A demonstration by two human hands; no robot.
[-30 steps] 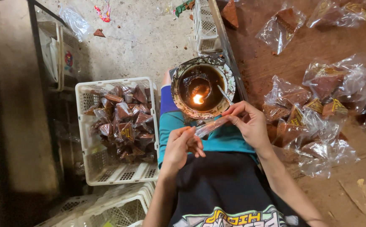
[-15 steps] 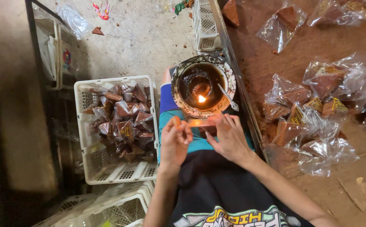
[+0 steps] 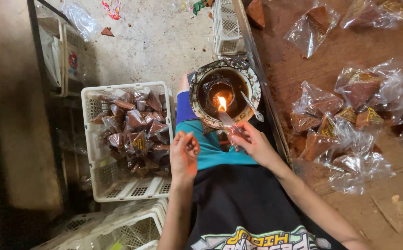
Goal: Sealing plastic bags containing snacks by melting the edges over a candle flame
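Over the flame [image 3: 221, 103] now, my right hand [image 3: 252, 142] pinches the plastic bag [image 3: 229, 124], moved up from my lap. Left hand [image 3: 184, 153] let go, loosely curled, so sealing's underway.

The flaming bowl [image 3: 224, 92] is blocking ahead, a white crate [image 3: 127, 139] crowding the left, wrapped packets [image 3: 349, 125] hemming the right.

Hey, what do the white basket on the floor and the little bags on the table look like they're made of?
The white basket looks like moulded plastic: matte, with a regular lattice of slots in walls and rim. The bags on the table seem thin clear plastic film, glossy and crinkled, with brown contents showing through. The right hand holds a similar clear bag by the flame.
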